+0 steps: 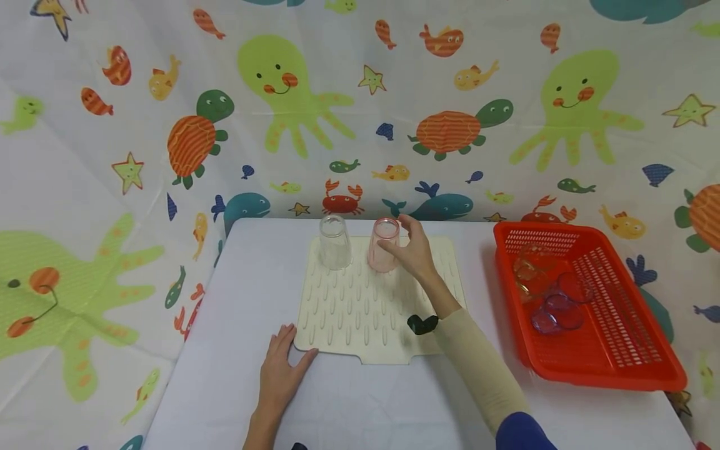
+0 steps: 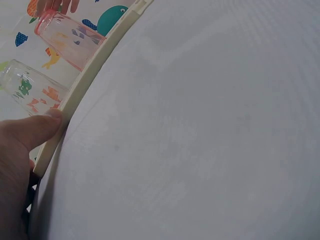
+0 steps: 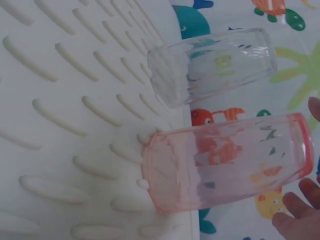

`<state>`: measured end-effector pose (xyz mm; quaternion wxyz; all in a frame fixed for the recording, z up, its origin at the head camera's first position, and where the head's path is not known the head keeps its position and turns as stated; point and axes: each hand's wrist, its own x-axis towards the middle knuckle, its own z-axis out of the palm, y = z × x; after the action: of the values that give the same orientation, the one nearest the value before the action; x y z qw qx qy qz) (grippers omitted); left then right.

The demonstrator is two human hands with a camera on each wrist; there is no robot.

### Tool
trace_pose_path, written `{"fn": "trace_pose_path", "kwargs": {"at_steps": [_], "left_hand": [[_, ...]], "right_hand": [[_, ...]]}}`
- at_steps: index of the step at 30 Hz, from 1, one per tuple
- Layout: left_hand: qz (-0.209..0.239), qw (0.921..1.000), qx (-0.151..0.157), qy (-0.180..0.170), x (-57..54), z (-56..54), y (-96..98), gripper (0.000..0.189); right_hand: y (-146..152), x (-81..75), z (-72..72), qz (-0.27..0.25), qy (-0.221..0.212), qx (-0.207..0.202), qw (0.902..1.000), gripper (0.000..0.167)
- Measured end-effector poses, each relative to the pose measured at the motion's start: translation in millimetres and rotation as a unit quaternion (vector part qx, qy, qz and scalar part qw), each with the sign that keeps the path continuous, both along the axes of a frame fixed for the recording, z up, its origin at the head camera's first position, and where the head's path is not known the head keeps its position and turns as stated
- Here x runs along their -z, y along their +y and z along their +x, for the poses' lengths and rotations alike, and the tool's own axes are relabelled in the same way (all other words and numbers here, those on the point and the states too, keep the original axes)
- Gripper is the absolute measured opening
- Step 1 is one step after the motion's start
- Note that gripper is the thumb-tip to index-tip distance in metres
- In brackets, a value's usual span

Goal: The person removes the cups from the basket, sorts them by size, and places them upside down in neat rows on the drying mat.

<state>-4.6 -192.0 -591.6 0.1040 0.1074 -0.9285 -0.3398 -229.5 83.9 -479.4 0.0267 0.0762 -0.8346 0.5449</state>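
Note:
A pink-tinted drinking glass (image 1: 384,253) stands upside down near the back of a cream drying mat (image 1: 349,312) with raised ridges. Around its upper end is my right hand (image 1: 415,250), thumb on one side and fingers on the other; in the right wrist view the fingers (image 3: 295,212) show a small gap from the glass. To its left stands a clear glass (image 1: 335,244), also on the mat. My left hand (image 1: 278,372) rests at the mat's front left corner with its fingers extended, and its thumb (image 2: 42,127) touches the mat's edge in the left wrist view.
A red plastic basket (image 1: 596,369) sits at the right side of the white table (image 1: 242,275). Inside it lie yellowish glasses (image 1: 529,275) and purple glasses (image 1: 557,312). A curtain (image 1: 349,169) printed with sea animals hangs behind the table and along its left side.

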Motion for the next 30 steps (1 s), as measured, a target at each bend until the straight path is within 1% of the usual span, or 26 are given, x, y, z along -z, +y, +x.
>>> {"fn": "trace_pose_path", "kwargs": {"at_steps": [12,18,24,30], "left_hand": [[0.000,1.0000,-0.004,0.000,-0.8,3.1,1.0,0.076],[-0.001,1.0000,-0.005,-0.004,-0.5,4.3,1.0,0.077],[0.000,1.0000,-0.005,0.004,-1.3,4.4,2.0,0.077],[-0.003,1.0000,-0.003,0.001,-2.2,4.1,5.2,0.076]], "right_hand": [[10.8,-14.0,12.1,0.024,0.032,0.003,0.9992,0.078],[15.3,-23.5,18.5,0.037,0.050,0.001,0.9981,0.075],[18.2,-31.4,25.4,0.036,0.050,-0.001,0.9981,0.075],[23.8,-40.1,31.9,0.035,0.065,-0.001,0.9973,0.075]]}}
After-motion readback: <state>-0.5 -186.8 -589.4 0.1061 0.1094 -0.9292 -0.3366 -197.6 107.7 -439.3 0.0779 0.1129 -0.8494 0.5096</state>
